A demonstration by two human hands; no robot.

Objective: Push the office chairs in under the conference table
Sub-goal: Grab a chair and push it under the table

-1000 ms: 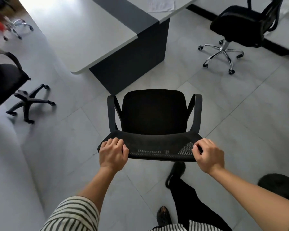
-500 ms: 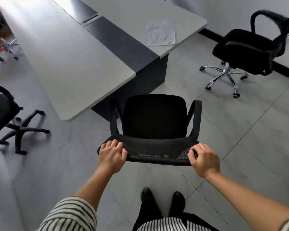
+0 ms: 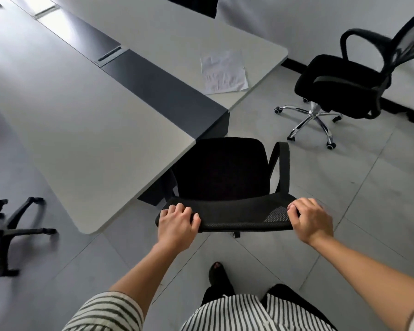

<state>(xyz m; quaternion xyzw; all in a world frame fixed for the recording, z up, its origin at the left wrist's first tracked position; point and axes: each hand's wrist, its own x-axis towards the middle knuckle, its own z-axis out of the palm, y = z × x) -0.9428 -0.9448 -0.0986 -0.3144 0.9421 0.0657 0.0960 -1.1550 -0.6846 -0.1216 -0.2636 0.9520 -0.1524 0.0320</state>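
A black mesh office chair (image 3: 221,173) stands in front of me at the end of the long white conference table (image 3: 81,130). Its seat front and left armrest sit under the table's edge. My left hand (image 3: 177,223) grips the left end of the backrest's top. My right hand (image 3: 312,219) grips the right end. The table has a dark grey strip down its middle and a dark end panel.
A crumpled sheet of paper (image 3: 222,71) lies near the table's end. A second black chair with a chrome base (image 3: 339,82) stands apart at the right by the wall. A black star base of another chair (image 3: 12,232) is at the left.
The chair has rolled forward with both hands on its backrest. Its seat front and left armrest have passed under the table's end. I have stepped closer.
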